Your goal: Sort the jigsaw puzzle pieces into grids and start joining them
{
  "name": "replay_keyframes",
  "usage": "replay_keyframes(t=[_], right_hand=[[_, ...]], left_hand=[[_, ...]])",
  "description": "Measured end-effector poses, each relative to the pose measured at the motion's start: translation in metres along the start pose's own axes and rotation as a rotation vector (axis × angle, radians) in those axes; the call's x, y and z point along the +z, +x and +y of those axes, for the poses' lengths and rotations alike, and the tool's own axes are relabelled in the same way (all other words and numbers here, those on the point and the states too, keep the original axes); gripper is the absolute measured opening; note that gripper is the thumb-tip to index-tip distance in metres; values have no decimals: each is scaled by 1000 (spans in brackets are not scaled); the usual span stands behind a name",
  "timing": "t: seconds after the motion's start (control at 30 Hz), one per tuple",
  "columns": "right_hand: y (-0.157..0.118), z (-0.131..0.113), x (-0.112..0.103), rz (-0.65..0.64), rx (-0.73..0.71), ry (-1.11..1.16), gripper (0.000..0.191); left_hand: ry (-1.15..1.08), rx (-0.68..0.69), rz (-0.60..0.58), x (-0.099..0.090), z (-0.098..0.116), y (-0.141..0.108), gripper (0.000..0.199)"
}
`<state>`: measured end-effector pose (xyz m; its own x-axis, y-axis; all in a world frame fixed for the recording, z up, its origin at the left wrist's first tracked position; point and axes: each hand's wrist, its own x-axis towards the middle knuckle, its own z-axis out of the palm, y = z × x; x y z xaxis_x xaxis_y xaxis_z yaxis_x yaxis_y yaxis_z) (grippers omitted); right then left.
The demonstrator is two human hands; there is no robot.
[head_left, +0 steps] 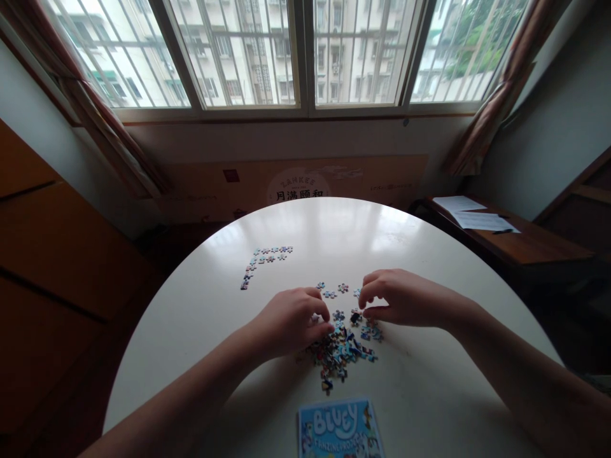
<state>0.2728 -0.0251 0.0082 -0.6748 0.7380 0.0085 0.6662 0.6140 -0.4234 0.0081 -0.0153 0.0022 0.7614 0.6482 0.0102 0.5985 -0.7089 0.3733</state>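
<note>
A heap of small jigsaw puzzle pieces [341, 353] lies in the middle of the round white table. My left hand [293, 321] rests at the heap's left upper edge, thumb and forefinger tips brought nearly together; whatever is between them is too small to tell. Over on the right, my right hand [394, 296] hovers low with curled fingers and a small gap between thumb and forefinger. Its tips are beside a dark puzzle piece [356, 317]. Several loose pieces, one a pale puzzle piece [343, 288], lie spread beyond the heap. Farther left, an L-shaped arrangement of pieces [251, 261] lies flat.
A blue card printed "BLUEY" [338, 429] lies at the near side of the white table [191, 324]. Right of the table stands a wooden side table [539, 245] with paper sheets [484, 221] and a pen. Barred windows and curtains are behind.
</note>
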Motion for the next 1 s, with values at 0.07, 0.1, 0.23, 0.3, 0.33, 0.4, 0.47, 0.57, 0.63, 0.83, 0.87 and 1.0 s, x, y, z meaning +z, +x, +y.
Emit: replay_keyframes(t=[0.07, 0.1, 0.23, 0.3, 0.33, 0.4, 0.47, 0.57, 0.63, 0.83, 0.87, 1.0], right_hand=[[3, -1, 5, 10, -20, -12, 17], [4, -1, 7, 6, -33, -17, 18], [6, -1, 13, -17, -63, -24, 14], [7, -1, 14, -15, -66, -25, 12], [7, -2, 14, -12, -65, -28, 12], [7, -3, 15, -9, -65, -36, 10], [7, -3, 14, -11, -66, -34, 9], [4, -2, 10, 23, -68, -16, 8], [3, 1, 8, 72, -59, -6, 11], [6, 9, 13, 110, -76, 80, 13], [7, 9, 16, 122, -85, 81, 13], [13, 10, 25, 196, -85, 67, 12]], left_hand=[[6, -12, 16, 0, -1, 0, 14], [9, -23, 27, 0, -1, 0, 14], [20, -67, 58, 0, -4, 0, 15], [25, -71, 65, 0, -5, 0, 15], [25, -68, 69, 0, -6, 0, 15], [23, -57, 82, 1, -7, 0, 15], [20, -52, 96, 1, -8, 0, 15], [14, -53, 118, 0, -9, -1, 15], [11, -51, 135, 0, -7, -1, 15], [28, -42, 91, 1, -1, -2, 18], [38, -58, 90, 0, -2, -2, 18], [112, -194, 118, -10, -17, -4, 20]])
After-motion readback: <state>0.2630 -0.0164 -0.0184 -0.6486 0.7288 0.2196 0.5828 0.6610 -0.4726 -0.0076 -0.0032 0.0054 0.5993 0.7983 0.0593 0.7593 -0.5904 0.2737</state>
